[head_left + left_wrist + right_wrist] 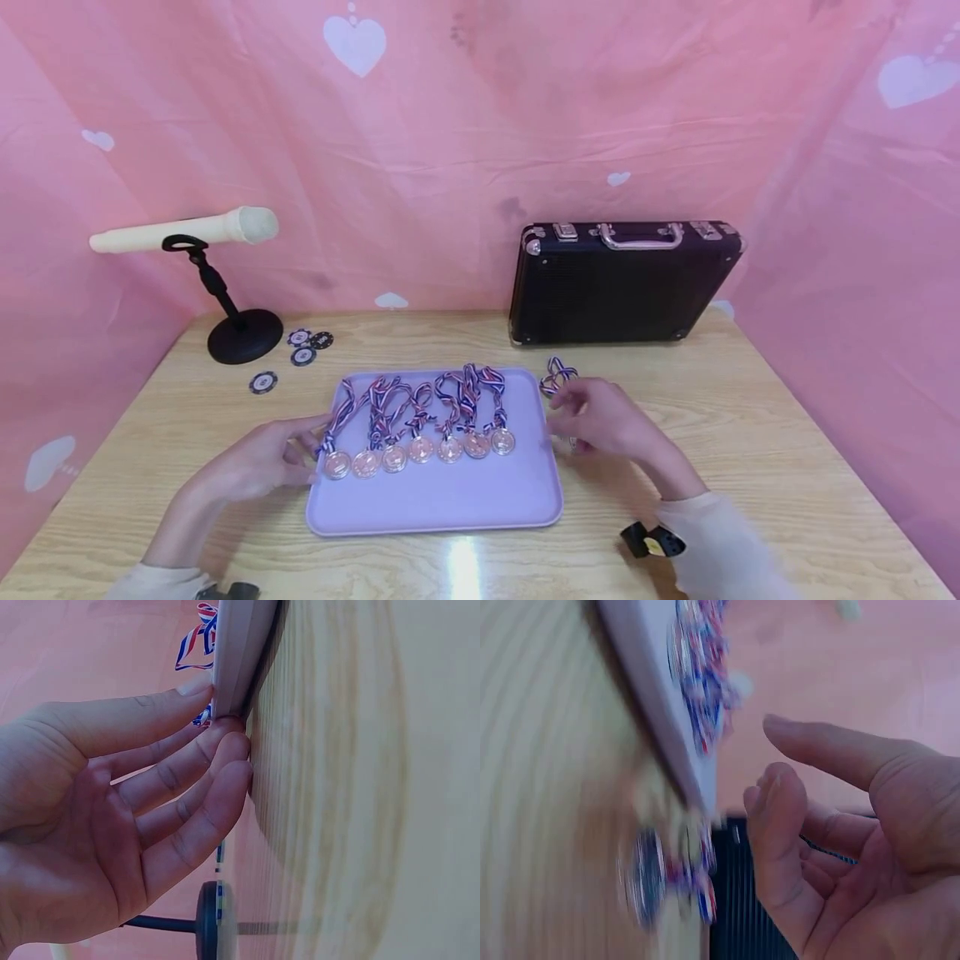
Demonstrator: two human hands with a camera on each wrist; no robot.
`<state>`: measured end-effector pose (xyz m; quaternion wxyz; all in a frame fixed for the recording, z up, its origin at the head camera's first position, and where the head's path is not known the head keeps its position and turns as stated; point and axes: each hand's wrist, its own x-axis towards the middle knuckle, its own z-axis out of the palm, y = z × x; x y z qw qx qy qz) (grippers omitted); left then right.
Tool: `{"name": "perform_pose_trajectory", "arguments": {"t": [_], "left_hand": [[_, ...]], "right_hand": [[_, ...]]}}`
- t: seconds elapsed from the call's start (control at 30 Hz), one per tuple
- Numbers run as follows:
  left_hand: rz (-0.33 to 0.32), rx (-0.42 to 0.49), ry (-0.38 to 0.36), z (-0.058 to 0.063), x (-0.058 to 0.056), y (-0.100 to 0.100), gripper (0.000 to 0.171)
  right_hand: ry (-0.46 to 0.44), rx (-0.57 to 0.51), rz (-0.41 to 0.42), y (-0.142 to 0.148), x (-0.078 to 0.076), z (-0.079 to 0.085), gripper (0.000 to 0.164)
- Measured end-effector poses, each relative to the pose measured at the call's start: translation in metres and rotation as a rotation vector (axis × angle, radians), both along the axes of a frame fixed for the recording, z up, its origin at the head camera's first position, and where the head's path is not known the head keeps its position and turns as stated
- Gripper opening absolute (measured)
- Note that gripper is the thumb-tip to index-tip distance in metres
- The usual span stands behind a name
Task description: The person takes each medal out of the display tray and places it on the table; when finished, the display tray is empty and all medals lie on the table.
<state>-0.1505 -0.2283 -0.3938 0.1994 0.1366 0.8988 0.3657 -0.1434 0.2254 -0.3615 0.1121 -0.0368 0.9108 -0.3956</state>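
Head view: a purple tray was set on the wood-grain surface, and seven round medals were laid across it in a row, their red, white and blue ribbons gathered toward its far edge. At the tray's left edge, the rim was touched by the bent fingers and thumb of the left hand; whether it was pinched could not be told. Just beyond the tray's right edge, the right hand was held with loosely bent fingers, forefinger and thumb parted and nothing gripped. Near it, to the right of the tray, an eighth medal was seen with its ribbon, blurred in the right wrist view. Beyond the tray to the left, four poker chips were scattered near a microphone supported on a black stand. Behind the tray to the right, a black briefcase was stood upright.
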Motion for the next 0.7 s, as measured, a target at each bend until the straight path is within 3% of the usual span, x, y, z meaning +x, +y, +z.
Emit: {"name": "perform_pose_trajectory", "arguments": {"t": [0.27,0.47,0.7], "left_hand": [[-0.003,0.004,0.006,-0.001,0.001,-0.001,0.080],[0.002,0.003,0.006,0.001,0.001,0.001,0.080],[0.005,0.004,0.000,0.003,0.001,0.001,0.081]], "right_hand": [[-0.046,0.053,-0.015,-0.052,-0.003,-0.015,0.023],[-0.040,0.143,-0.047,-0.066,-0.003,-0.025,0.028],[-0.044,0.160,-0.057,-0.069,-0.004,-0.027,0.030]]}}
